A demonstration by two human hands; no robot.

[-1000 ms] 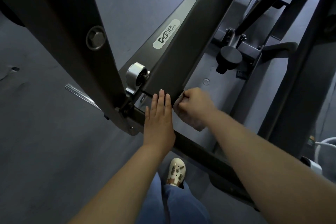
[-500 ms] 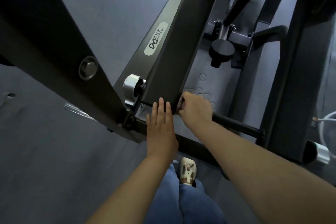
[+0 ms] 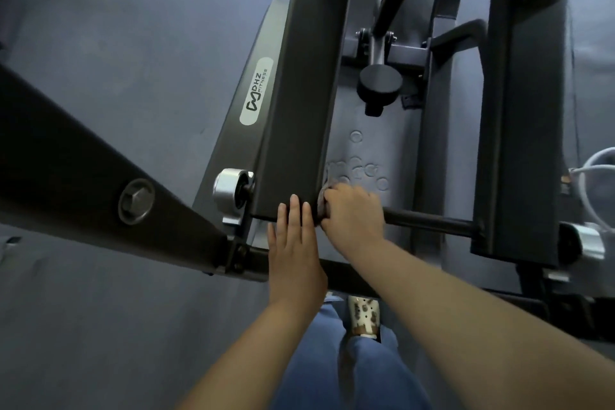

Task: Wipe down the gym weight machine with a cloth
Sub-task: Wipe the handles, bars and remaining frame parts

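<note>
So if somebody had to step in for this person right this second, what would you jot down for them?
Left hand: flat, fingers straight, resting on the lower end of the black upright beam.
Right hand: grips the bunched cloth, pressed against the beam's lower right edge, just above the horizontal black bar.
Done: cannot tell from here which surfaces are already wiped.
Left: probably the rest of this beam, the bar, the silver roller, the round black knob and the right-hand upright. Keep the cloth in the right hand and carry on.
</note>
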